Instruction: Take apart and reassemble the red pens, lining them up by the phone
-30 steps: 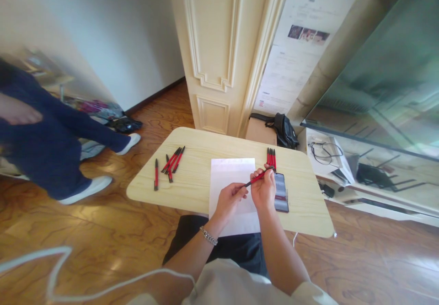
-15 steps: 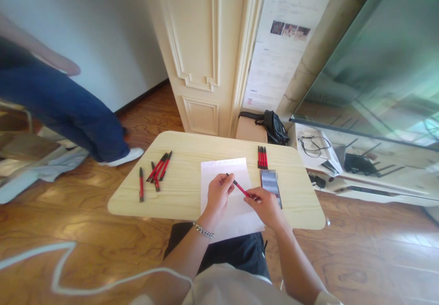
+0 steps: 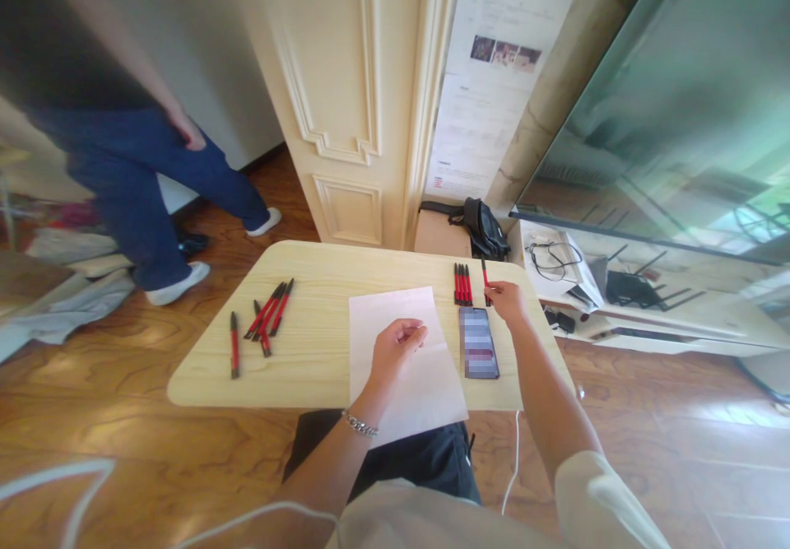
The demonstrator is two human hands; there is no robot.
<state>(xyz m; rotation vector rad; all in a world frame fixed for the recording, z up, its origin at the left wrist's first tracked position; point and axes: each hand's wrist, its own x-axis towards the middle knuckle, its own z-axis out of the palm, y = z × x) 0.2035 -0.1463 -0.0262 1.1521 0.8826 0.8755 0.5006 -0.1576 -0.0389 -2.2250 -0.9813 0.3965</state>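
Note:
My right hand (image 3: 507, 300) is closed on a red pen (image 3: 485, 272) with a black end, held close to upright at the table's far right. Just left of it, several matching pens (image 3: 462, 284) lie side by side in a row. My left hand (image 3: 396, 353) hovers over a white sheet of paper (image 3: 425, 397), its fingers curled in toward the thumb and nothing visible in them. Below the row lies a phone (image 3: 479, 343) with its screen lit. On the left part of the table are a loose pile of red pens (image 3: 270, 312) and a single red pen (image 3: 234, 345).
The pale wooden table (image 3: 333, 265) stands before me. Beyond it are a door panel (image 3: 349, 203), a black bag (image 3: 485, 228) and a white cabinet (image 3: 648, 327) with cables. At the left stands another person (image 3: 129, 179). A white cable (image 3: 259, 514) crosses near my left arm.
My right hand has carried the pen from over the paper to beside the row of pens. My left hand has let go of it and stays over the paper. The other person has moved.

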